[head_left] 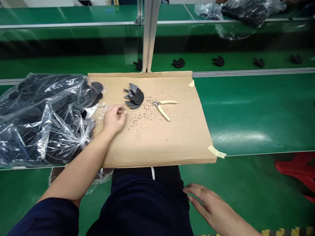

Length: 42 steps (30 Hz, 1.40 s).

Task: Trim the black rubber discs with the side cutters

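My left hand point(115, 118) rests on the cardboard sheet point(157, 149), fingers loosely curled, with nothing visible in it. Just beyond its fingertips lies a small overlapping pile of flat, rounded black plastic parts point(135, 96). Cutting pliers with cream handles point(162, 107) lie spread on the cardboard, to the right of the pile. Tiny black scraps point(144, 113) are scattered between and below them. Down by my right thigh, off the table, my right hand point(203, 200) hangs with its fingers extended and slightly apart, holding nothing.
A big clear plastic bag point(46, 121) full of similar black parts covers the table's left side. Behind the cardboard rises a metal post point(149, 36). More black parts point(178, 63) sit spaced along the green strip beyond. A red stool point(297, 172) stands at right.
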Each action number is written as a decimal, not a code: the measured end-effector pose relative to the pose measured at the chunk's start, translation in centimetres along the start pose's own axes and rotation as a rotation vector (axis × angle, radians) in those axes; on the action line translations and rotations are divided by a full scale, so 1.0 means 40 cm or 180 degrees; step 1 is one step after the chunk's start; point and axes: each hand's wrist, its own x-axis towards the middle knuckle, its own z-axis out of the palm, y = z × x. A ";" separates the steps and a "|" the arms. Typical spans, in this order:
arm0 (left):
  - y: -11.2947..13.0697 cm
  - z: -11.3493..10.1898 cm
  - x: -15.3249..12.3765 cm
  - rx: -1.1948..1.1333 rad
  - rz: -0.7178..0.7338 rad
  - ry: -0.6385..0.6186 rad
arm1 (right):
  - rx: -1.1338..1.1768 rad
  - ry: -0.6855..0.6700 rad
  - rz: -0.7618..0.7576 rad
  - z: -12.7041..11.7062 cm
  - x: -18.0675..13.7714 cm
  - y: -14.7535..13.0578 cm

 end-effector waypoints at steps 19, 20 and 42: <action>0.151 0.054 0.187 0.0828 -0.0642 -0.0306 | -0.1522 0.2316 -0.0436 -0.181 0.630 -0.023; 0.148 0.058 0.198 0.0878 -0.0647 -0.0472 | -0.1487 0.2463 -0.0341 -0.179 0.628 -0.013; -0.125 -0.367 0.273 0.3139 -0.1822 -0.0900 | -0.1218 0.3040 -0.0239 -0.186 0.636 0.014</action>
